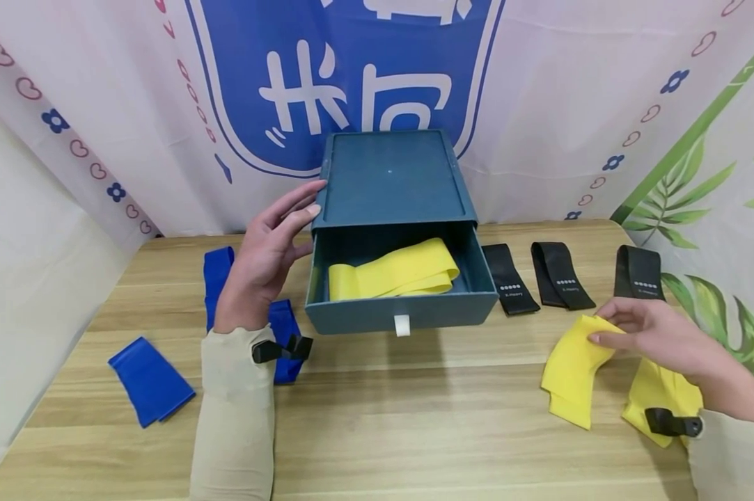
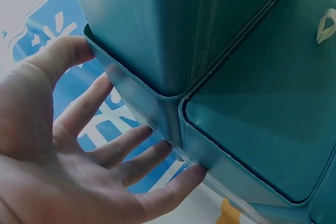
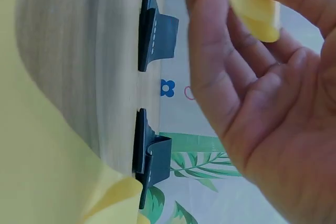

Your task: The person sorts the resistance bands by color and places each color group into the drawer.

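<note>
A dark teal drawer box (image 1: 389,177) stands at the back middle of the table with its drawer (image 1: 351,316) pulled out. Inside the drawer lies a folded yellow resistance band (image 1: 395,271). My left hand (image 1: 260,261) touches the box's left side, fingers spread and fairly straight, as the left wrist view also shows. On the right, my right hand (image 1: 665,341) pinches another yellow resistance band (image 1: 574,376) between thumb and fingers; it hangs down close above the table. A further yellow band (image 1: 661,396) is partly hidden beneath that hand.
Three black resistance bands (image 1: 561,275) lie in a row right of the box. Blue bands (image 1: 151,383) lie on the left side of the wooden table (image 1: 377,431), some partly covered by my left arm. A printed curtain (image 1: 539,104) hangs behind.
</note>
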Demonstrator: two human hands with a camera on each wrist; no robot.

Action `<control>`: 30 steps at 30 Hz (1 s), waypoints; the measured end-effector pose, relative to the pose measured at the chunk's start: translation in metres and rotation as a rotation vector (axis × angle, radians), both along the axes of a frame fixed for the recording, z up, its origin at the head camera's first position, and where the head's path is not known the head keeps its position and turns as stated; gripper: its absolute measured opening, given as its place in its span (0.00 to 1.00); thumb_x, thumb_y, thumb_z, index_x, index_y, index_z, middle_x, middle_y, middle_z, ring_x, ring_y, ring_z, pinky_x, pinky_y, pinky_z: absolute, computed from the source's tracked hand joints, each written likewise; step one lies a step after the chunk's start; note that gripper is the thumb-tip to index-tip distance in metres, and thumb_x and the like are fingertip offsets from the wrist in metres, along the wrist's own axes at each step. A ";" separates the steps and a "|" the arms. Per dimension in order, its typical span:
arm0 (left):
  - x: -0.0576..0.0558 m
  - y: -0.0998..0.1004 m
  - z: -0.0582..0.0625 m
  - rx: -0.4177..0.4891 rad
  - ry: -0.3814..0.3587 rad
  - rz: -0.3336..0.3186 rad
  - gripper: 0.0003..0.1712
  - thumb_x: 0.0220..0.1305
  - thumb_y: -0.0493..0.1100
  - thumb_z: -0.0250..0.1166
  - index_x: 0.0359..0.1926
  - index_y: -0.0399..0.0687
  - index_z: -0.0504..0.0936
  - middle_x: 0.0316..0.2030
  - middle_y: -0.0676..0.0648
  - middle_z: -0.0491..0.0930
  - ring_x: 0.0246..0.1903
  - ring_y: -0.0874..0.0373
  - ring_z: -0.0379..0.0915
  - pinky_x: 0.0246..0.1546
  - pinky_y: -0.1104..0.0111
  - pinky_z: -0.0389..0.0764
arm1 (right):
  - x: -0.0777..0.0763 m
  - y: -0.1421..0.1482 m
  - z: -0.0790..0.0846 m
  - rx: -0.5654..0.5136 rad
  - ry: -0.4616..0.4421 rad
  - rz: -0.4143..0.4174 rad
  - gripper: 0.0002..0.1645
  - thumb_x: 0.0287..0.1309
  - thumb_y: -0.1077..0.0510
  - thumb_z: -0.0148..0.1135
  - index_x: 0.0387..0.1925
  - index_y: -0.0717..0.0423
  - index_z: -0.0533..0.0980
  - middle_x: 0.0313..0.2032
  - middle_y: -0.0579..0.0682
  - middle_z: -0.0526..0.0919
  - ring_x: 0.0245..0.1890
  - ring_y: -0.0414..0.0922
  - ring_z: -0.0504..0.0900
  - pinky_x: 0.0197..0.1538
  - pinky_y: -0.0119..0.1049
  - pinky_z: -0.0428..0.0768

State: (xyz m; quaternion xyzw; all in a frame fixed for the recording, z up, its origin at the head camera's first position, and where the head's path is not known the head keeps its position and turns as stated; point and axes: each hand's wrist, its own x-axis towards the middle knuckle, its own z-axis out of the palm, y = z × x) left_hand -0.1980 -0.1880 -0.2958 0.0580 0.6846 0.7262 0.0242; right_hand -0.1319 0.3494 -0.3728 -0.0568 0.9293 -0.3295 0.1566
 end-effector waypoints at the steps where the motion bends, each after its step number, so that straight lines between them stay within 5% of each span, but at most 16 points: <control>1: 0.000 0.000 0.000 0.001 0.000 0.001 0.26 0.81 0.53 0.62 0.76 0.63 0.77 0.82 0.54 0.63 0.75 0.47 0.66 0.76 0.38 0.69 | 0.000 0.000 0.001 -0.008 0.002 -0.010 0.19 0.70 0.51 0.73 0.52 0.60 0.80 0.46 0.46 0.91 0.39 0.32 0.87 0.41 0.30 0.83; 8: 0.000 0.000 0.000 -0.002 0.001 0.003 0.26 0.81 0.53 0.62 0.76 0.64 0.77 0.82 0.54 0.63 0.74 0.47 0.67 0.76 0.38 0.69 | 0.001 0.001 0.004 -0.186 0.043 -0.110 0.13 0.69 0.58 0.73 0.50 0.58 0.79 0.39 0.31 0.89 0.36 0.35 0.88 0.41 0.31 0.85; 22: 0.000 -0.002 0.000 -0.004 0.004 -0.002 0.26 0.81 0.52 0.61 0.76 0.63 0.77 0.82 0.54 0.63 0.75 0.47 0.65 0.76 0.37 0.69 | 0.009 -0.014 0.029 -0.397 0.134 -0.212 0.11 0.70 0.65 0.70 0.47 0.46 0.81 0.36 0.34 0.92 0.34 0.36 0.89 0.39 0.29 0.84; 25: -0.001 -0.001 -0.001 0.001 0.007 -0.011 0.26 0.82 0.51 0.60 0.76 0.62 0.76 0.82 0.54 0.63 0.75 0.47 0.65 0.76 0.37 0.70 | 0.013 -0.020 0.040 -0.551 0.148 -0.227 0.12 0.70 0.68 0.68 0.47 0.49 0.82 0.36 0.38 0.93 0.33 0.37 0.90 0.39 0.27 0.84; 30: -0.001 -0.002 -0.001 -0.001 0.003 -0.002 0.26 0.82 0.51 0.61 0.76 0.63 0.77 0.82 0.54 0.63 0.76 0.47 0.64 0.76 0.37 0.69 | 0.007 -0.036 0.062 -0.950 0.216 -0.100 0.18 0.67 0.82 0.56 0.44 0.60 0.81 0.38 0.48 0.93 0.33 0.39 0.91 0.37 0.28 0.88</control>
